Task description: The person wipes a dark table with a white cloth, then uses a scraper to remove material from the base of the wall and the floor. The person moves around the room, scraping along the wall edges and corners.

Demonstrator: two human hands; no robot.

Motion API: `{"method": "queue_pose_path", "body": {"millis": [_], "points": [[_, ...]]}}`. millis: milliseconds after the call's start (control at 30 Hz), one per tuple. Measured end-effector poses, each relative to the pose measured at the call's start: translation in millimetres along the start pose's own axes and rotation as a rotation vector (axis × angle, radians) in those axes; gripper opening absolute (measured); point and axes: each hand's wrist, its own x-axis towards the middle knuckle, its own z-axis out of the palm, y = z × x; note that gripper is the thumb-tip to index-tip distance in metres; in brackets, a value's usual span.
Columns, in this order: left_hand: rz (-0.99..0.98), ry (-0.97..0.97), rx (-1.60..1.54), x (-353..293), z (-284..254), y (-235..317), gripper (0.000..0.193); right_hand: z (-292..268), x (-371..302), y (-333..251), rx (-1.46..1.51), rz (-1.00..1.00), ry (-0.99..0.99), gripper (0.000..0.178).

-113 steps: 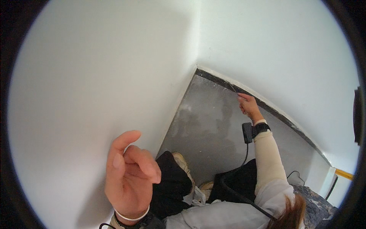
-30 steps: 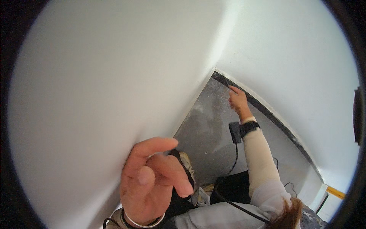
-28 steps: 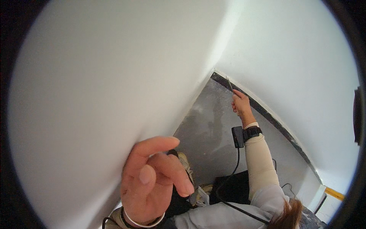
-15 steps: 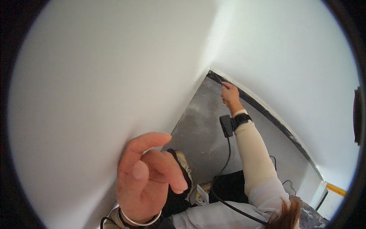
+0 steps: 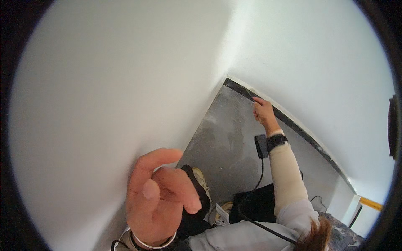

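My right hand (image 5: 264, 112) reaches down to the foot of the right-hand wall, fingers closed around a thin dark tool (image 5: 249, 93) with a narrow pointed end. Its tip lies at the black strip (image 5: 301, 133) that runs along the base of that wall, close to the corner. The tool's exact kind is too small to make out. My left hand (image 5: 161, 196) is raised near me beside the left wall, palm up. Its fingers are loosely bent and apart, with nothing in them.
Two white walls, a left wall (image 5: 117, 83) and a right wall (image 5: 310, 71), meet at a corner above the grey floor (image 5: 222, 138). A black box (image 5: 261, 146) on my right wrist trails a cable (image 5: 260, 175). My shoes (image 5: 201, 180) are below. A yellow strip (image 5: 371, 203) shows at the far right.
My right hand has slid with the tool along the black strip, away from the corner, rightward and toward me. The left hand has barely shifted.
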Motion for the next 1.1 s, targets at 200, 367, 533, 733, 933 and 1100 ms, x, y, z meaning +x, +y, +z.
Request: {"method": "queue_pose_path", "body": {"millis": [200, 367, 533, 733, 933, 1100], "points": [[-0.011, 0.053, 0.049, 2, 5, -2, 0.047, 19, 39, 32, -0.15, -0.079, 0.066, 0.031], [0.007, 0.171, -0.012, -8, 8, 5, 0.046, 46, -3, -10, 0.219, 0.069, -0.11, 0.033], [-0.008, 0.187, -0.043, -2, 12, -4, 0.047, 74, 36, -21, 0.13, 0.097, 0.011, 0.029], [0.037, 0.296, -0.068, -5, 16, -4, 0.045, 99, 59, 34, -0.459, -0.352, 0.303, 0.031], [0.03, 0.296, -0.025, 0, 19, -2, 0.042, -37, -17, 50, -0.108, 0.024, 0.045, 0.03], [0.023, 0.318, -0.058, 3, 24, -6, 0.04, -200, -98, 46, -0.302, 0.23, 0.046, 0.036]]}}
